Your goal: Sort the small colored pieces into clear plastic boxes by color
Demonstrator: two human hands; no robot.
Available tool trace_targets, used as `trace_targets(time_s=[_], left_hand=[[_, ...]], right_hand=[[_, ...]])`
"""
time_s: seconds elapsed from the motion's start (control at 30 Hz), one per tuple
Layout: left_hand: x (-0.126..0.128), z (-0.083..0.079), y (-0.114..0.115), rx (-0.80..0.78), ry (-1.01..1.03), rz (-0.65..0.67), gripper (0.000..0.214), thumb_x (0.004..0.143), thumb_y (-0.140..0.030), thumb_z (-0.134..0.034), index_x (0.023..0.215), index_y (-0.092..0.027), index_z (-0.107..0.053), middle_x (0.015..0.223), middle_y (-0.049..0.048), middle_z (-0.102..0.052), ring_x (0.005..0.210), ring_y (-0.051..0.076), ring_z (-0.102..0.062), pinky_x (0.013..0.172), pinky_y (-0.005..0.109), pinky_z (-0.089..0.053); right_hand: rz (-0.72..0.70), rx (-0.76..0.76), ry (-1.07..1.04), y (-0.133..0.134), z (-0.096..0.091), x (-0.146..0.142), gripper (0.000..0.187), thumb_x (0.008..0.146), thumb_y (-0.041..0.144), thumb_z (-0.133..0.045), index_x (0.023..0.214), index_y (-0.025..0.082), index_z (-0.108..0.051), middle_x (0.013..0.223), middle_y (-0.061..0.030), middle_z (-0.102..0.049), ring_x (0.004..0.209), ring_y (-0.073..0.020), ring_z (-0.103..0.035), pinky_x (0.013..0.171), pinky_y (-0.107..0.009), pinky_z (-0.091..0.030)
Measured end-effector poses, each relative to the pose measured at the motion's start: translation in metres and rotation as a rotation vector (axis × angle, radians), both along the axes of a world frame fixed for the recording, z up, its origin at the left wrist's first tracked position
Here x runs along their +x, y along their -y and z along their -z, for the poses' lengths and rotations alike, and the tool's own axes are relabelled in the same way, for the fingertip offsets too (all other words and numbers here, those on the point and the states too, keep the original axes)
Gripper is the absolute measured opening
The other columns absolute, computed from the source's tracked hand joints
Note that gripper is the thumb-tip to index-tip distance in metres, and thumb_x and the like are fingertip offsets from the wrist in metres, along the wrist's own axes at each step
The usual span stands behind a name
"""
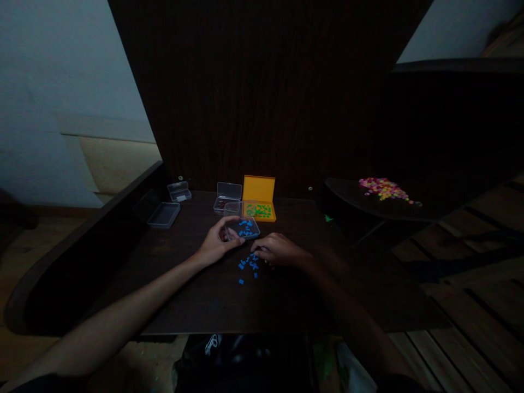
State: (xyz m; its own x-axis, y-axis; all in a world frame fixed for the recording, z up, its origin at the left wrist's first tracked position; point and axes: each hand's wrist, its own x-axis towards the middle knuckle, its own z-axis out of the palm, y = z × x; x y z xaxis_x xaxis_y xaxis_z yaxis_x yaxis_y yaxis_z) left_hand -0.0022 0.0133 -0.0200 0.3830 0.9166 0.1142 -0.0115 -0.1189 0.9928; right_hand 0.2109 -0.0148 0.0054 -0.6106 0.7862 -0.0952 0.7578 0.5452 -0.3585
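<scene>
the left hand [216,242] is gripping the clear box [254,230], best held level, just beyond the loose blue pieces [241,265] on the table [184,305], while the right hand [282,249] is hovering beside them, its pinch too dim to tell.

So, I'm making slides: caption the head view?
Left hand holds a clear box of blue pieces; right hand beside loose blue pieces.

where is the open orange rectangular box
In the head view, the open orange rectangular box sits on the far side of the dark table, just right of an open clear rectangular box and beyond the clear plastic box held in the left hand.
</scene>
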Motion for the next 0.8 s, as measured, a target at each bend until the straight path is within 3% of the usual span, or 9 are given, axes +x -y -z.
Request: trace_targets(time_s=[0.2,0.47,0.8], left_hand=[[-0.0006,0.0005,-0.0001,0.009,0.008,0.003,0.065,0.062,-0.027,-0.079,0.119,-0.016,-0.049,0.067,-0.0041,-0.061,0.064,0.012,-0.060,0.068,0.026,-0.047],[-0.0004,-0.0020,0.0004,0.019,0.004,-0.009,0.063,0.063,-0.026,-0.078,0.118,-0.016,-0.050,0.067,-0.0044,-0.060,0.063,0.011,-0.060,0.068,0.027,-0.048],[-0.0007,-0.0022,0.0014,0.006,-0.010,-0.003,0.064,0.063,-0.026,-0.078,0.119,-0.015,-0.049,0.066,-0.0045,-0.060,0.063,0.011,-0.059,0.069,0.026,-0.047]], right_hand=[[-0.016,0.002,-0.004,-0.0014,0.0051,-0.0005,0.025,0.086,0.022,-0.052,0.104,0.024,-0.069,0.093,-0.0018,-0.072,0.080,-0.0145,-0.063,0.070,-0.022,-0.038],[0.019,0.003,0.004,-0.0006,0.0055,-0.0012,0.018,0.085,0.022,-0.052,0.095,0.022,-0.067,0.080,-0.0004,-0.069,0.070,-0.0125,-0.059,0.063,-0.021,-0.033],[0.086,-0.129,-0.005,-0.0047,0.0012,0.0065,0.015,0.079,0.019,-0.058,0.092,0.017,-0.065,0.065,0.0036,-0.058,0.060,-0.0092,-0.049,0.058,-0.019,-0.030]])
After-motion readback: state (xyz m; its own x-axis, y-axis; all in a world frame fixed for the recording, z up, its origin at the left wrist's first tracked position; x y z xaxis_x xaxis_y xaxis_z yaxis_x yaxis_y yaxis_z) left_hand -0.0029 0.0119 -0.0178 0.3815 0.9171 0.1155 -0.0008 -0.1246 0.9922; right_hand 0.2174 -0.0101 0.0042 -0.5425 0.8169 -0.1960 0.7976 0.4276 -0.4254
